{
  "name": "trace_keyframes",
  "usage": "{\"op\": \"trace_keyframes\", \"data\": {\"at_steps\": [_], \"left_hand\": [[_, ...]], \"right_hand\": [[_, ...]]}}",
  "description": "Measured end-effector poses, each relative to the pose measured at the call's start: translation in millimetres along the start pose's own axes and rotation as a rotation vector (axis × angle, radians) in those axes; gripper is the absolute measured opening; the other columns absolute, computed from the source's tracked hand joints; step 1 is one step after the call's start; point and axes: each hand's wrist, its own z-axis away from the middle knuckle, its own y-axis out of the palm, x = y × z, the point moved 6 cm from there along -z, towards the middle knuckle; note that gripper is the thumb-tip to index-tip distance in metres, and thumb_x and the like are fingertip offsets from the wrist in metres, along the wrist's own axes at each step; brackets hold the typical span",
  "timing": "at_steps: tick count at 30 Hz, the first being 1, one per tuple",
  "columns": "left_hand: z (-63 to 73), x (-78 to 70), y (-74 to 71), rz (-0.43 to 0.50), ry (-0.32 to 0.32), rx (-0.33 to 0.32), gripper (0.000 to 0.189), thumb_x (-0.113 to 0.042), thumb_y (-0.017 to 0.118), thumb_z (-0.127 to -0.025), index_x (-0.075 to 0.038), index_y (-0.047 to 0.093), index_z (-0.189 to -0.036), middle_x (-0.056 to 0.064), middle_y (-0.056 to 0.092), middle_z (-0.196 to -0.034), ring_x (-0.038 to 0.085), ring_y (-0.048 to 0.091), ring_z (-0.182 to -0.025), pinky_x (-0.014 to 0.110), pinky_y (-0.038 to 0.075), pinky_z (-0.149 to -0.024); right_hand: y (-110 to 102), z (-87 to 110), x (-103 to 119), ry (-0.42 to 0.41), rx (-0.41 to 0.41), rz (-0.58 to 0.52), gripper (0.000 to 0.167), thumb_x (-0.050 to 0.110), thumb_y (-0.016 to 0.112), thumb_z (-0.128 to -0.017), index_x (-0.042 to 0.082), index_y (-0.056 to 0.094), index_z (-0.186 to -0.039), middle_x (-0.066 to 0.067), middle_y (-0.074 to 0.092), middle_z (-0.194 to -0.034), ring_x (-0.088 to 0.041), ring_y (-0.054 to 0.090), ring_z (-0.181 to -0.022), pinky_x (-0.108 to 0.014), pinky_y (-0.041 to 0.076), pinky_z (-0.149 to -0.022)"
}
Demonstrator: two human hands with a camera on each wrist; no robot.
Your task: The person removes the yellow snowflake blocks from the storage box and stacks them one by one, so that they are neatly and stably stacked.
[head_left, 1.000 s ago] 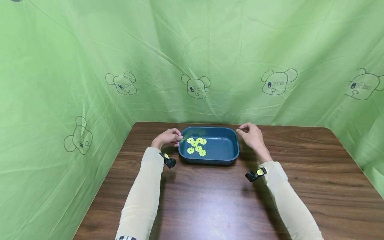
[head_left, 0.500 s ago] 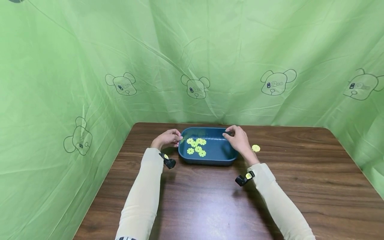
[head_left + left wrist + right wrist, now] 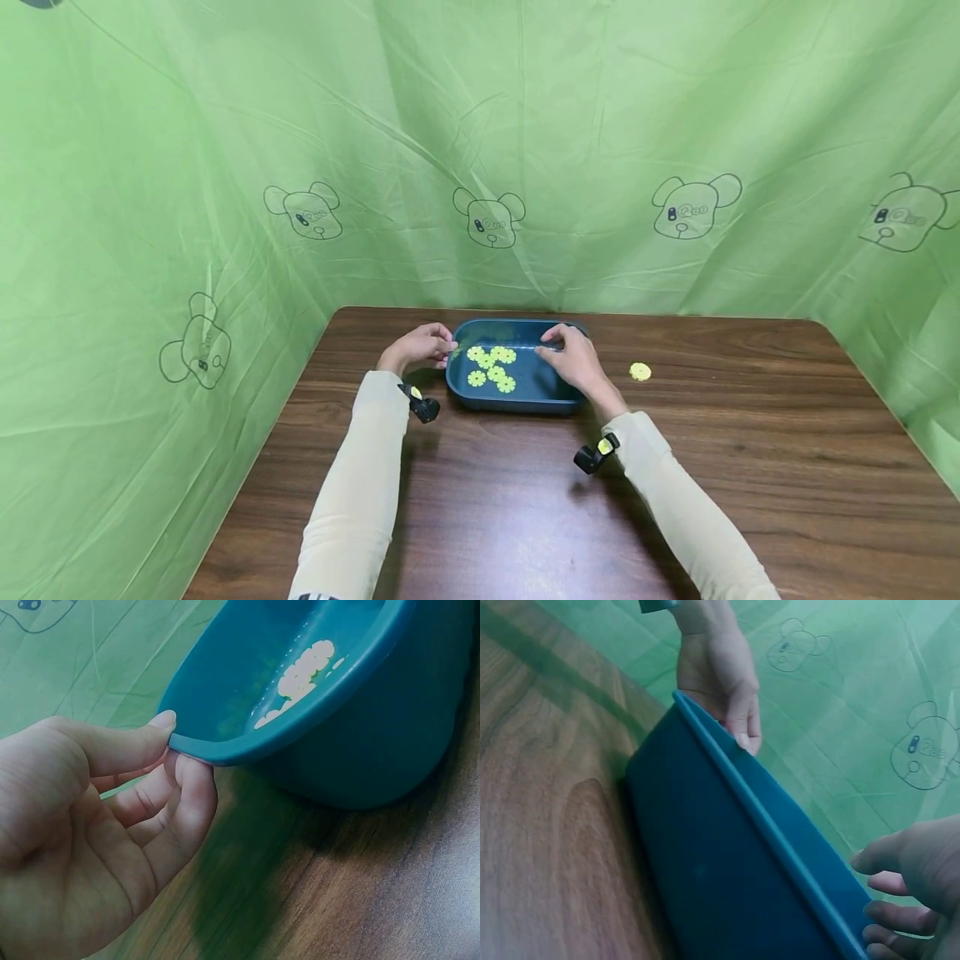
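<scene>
A dark blue rectangular tub [image 3: 534, 379] with rounded corners sits on the wooden table. Several yellow flower-shaped pieces [image 3: 476, 378] lie on its floor, gathered in the left half. My left hand [image 3: 420, 345] pinches the tub's left rim; the left wrist view shows the thumb on top and the fingers [image 3: 196, 796] beneath. Over the tub's right half is my right hand [image 3: 576, 360], fingers bent and apart from the thumb. In the right wrist view nothing shows between those fingers [image 3: 900, 916]. One more yellow flower-shaped piece [image 3: 640, 372] lies on the table, right of the tub.
The brown wooden table [image 3: 480, 500] stretches in front of the tub and to its right. A green curtain [image 3: 585, 150] with bear-face outlines hangs right behind the table's far edge and along the left side.
My right hand has moved left from beside the tub to over its right half, uncovering the yellow piece on the table. The left hand still grips the rim.
</scene>
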Motion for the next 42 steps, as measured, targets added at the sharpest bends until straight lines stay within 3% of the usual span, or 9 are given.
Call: {"op": "trace_keyframes", "data": {"at_steps": [5, 11, 22, 30, 38, 42], "left_hand": [[0.4, 0.1, 0.4, 0.01, 0.001, -0.005, 0.011, -0.007, 0.054, -0.096, -0.004, 0.045, -0.101, 0.007, 0.049, -0.085, 0.013, 0.053, -0.066, 0.024, 0.051, -0.064], [1.2, 0.8, 0.8, -0.002, 0.0, -0.007, 0.01, -0.008, 0.053, -0.097, -0.004, 0.045, -0.101, 0.007, 0.049, -0.084, 0.014, 0.053, -0.067, 0.031, 0.052, -0.073], [0.2, 2.9, 3.4, -0.007, -0.008, -0.002, 0.013, -0.008, 0.053, -0.097, -0.002, 0.045, -0.105, 0.008, 0.048, -0.087, 0.018, 0.052, -0.072, 0.039, 0.051, -0.084], [-1.5, 3.0, 1.5, -0.011, -0.009, -0.005, 0.013, -0.008, 0.054, -0.096, -0.003, 0.046, -0.104, 0.008, 0.05, -0.088, 0.017, 0.054, -0.072, 0.033, 0.053, -0.076], [0.7, -0.6, 1.1, -0.011, -0.005, 0.003, 0.012, -0.007, 0.054, -0.096, -0.003, 0.045, -0.104, 0.011, 0.05, -0.09, 0.016, 0.053, -0.07, 0.044, 0.049, -0.088], [1.2, -2.3, 0.4, -0.009, -0.002, 0.005, 0.013, -0.007, 0.054, -0.096, -0.002, 0.045, -0.105, 0.01, 0.05, -0.089, 0.016, 0.053, -0.07, 0.04, 0.05, -0.084]], "right_hand": [[14, 0.4, 0, 0.016, 0.063, 0.016, 0.026, 0.027, 0.07, -0.087, 0.01, 0.063, -0.105, -0.012, 0.059, -0.109, -0.028, 0.056, -0.099, -0.039, 0.046, -0.084], [30, 1.4, 4, 0.017, 0.141, 0.015, 0.03, 0.026, 0.069, -0.088, 0.007, 0.062, -0.11, -0.011, 0.06, -0.113, -0.026, 0.058, -0.1, -0.041, 0.049, -0.086], [55, -4.4, 5, 0.002, 0.258, 0.047, 0.025, 0.024, 0.072, -0.086, 0.008, 0.063, -0.102, -0.006, 0.065, -0.103, -0.021, 0.06, -0.094, -0.038, 0.049, -0.082], [63, -7.6, 7, -0.023, 0.307, 0.08, 0.021, 0.023, 0.073, -0.085, 0.009, 0.064, -0.098, -0.005, 0.066, -0.099, -0.02, 0.061, -0.093, -0.038, 0.049, -0.084], [69, -8.7, 13, -0.07, 0.369, 0.133, 0.025, 0.023, 0.075, -0.083, 0.007, 0.065, -0.099, -0.006, 0.065, -0.1, -0.022, 0.058, -0.096, -0.038, 0.049, -0.086], [71, -9.0, 15, -0.076, 0.393, 0.183, 0.028, 0.024, 0.077, -0.082, 0.007, 0.065, -0.1, -0.006, 0.062, -0.102, -0.022, 0.053, -0.1, -0.039, 0.046, -0.089]]}}
